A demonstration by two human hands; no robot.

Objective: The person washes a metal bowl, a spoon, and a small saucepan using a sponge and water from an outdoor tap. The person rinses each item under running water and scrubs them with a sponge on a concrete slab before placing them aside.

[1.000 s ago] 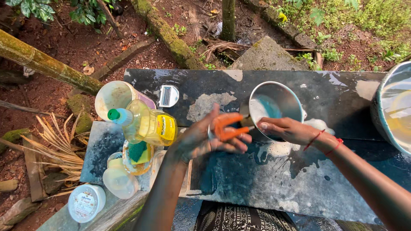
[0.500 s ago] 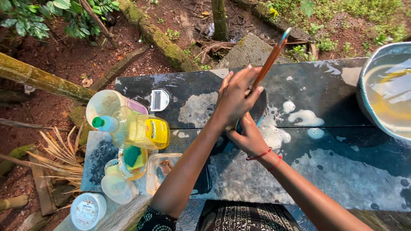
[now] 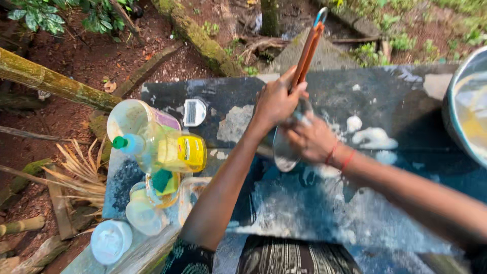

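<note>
Between both hands (image 3: 297,119), tilted orange-handled pan (image 3: 285,149)

Soft daylight (hands motion-blurred)

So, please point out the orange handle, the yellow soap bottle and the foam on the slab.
orange handle (image 3: 307,50), head view, middle of the shaft.
yellow soap bottle (image 3: 175,152), head view, its yellow body.
foam (image 3: 374,137), head view, largest white patch.
</note>
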